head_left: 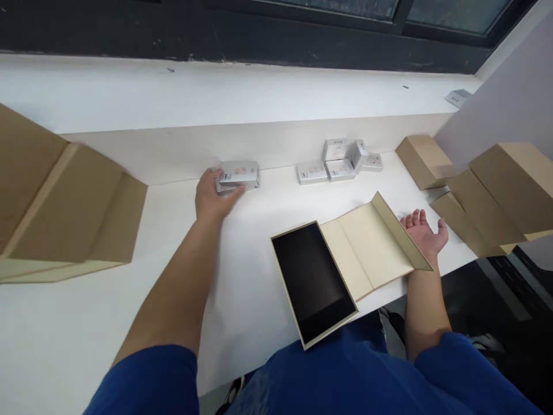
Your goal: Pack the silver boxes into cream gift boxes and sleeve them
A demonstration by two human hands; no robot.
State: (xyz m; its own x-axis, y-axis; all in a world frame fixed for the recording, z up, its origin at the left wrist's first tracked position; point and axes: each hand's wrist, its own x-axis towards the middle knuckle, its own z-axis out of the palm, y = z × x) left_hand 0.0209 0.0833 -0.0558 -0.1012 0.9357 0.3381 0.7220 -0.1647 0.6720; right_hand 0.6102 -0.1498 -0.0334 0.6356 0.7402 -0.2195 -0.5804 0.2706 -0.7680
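My left hand (215, 193) is wrapped round the left end of a small stack of silvery white boxes (242, 172) by the back ledge. An open cream gift box lies before me, its black-lined tray (313, 282) on the left and its cream lid (367, 245) folded out to the right with the end flap raised. Beside that flap, my right hand (424, 233) rests palm up with its fingers apart and nothing in it.
Several small white boxes (311, 172) sit along the back ledge right of centre. Brown cartons stand at the left (73, 202) and the right (488, 202). Another small box (458, 98) lies on the sill (259, 98). The table's front edge runs close to my body.
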